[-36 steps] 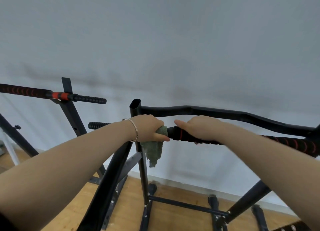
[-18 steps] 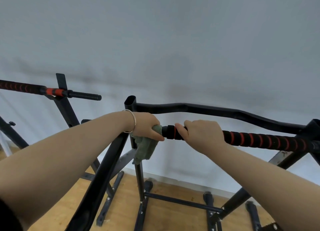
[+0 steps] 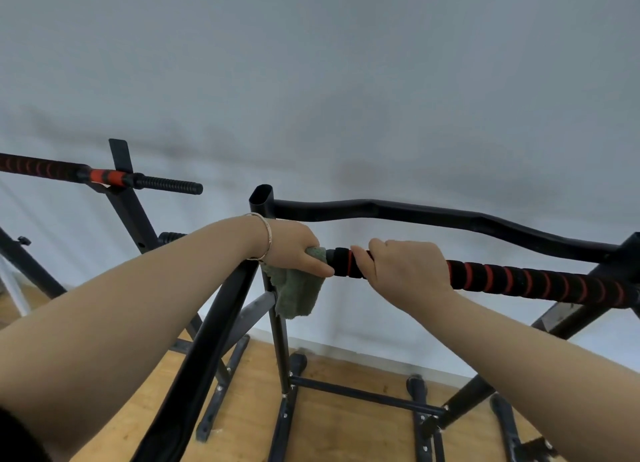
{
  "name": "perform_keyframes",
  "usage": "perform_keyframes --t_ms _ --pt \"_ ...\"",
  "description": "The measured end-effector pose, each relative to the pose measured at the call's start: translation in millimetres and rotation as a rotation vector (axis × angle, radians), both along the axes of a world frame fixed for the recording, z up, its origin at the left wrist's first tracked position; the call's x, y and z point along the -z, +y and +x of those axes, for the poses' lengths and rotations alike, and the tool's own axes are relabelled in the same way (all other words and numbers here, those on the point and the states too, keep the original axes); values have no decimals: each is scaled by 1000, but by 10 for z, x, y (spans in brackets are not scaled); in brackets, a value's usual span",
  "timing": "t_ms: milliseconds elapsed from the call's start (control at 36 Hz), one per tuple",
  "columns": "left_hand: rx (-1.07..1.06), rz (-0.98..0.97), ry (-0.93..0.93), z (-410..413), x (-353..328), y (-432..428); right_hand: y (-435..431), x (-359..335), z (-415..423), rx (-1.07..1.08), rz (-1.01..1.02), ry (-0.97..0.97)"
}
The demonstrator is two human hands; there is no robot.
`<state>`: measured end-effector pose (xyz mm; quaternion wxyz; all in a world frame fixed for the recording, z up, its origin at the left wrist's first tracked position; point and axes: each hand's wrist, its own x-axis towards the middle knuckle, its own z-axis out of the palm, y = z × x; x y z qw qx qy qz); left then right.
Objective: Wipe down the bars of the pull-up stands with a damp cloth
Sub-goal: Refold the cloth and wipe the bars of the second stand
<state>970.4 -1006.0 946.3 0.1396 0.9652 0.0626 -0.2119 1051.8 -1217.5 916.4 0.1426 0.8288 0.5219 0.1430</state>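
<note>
Left hand (image 3: 294, 245) clenches green cloth (image 3: 298, 292) around the end of the padded bar (image 3: 519, 281); cloth tail hangs below; right hand (image 3: 405, 271) grasps the same bar just beside it; bracelet (image 3: 265, 236) on left wrist; wavy black bar (image 3: 433, 215) behind.

Pale grey-white wall (image 3: 311, 80) w/ faint smudges — wood floor (image 3: 346, 434) below, white baseboard (image 3: 363, 350) btwn.

Green cloth (image 3: 298, 293), black-red-striped bar (image 3: 540, 283)
</note>
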Motion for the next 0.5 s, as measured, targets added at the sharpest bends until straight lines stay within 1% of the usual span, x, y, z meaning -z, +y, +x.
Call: perform_keyframes --t_ms 28,56,83,111,139,167,194,222,250,278,333,389,417,500 --pt "3 1 -3 7 3 4 17 4 22 13 12 7" --pt "8 10 -17 8 15 10 61 -25 70 54 38 85" --pt "13 23 -37 3 33 16 104 -85 130 120 54 240" --pt "18 40 -57 -4 54 21 136 -183 186 203 47 463" --pt "23 55 -75 -10 75 24 160 -282 251 308 11 709" --pt "29 69 -92 -18 90 22 172 -368 308 376 -56 913" --pt "33 80 -107 -24 99 24 163 -427 346 407 -118 1038" --pt "36 86 -118 -31 103 25 146 -438 378 424 -148 1110" --pt "35 88 -120 -32 104 36 138 -423 395 431 -142 1129" --pt "33 83 -116 -32 105 41 131 -402 385 434 -112 1111" --pt "33 69 -98 -28 105 35 121 -347 341 424 -32 1015" --pt "31 57 -89 -18 106 38 124 -302 282 383 6 860" --pt "30 57 -90 -9 105 45 111 -267 255 352 23 730" --pt "6 44 -54 32 75 69 24 -80 127 181 115 157"
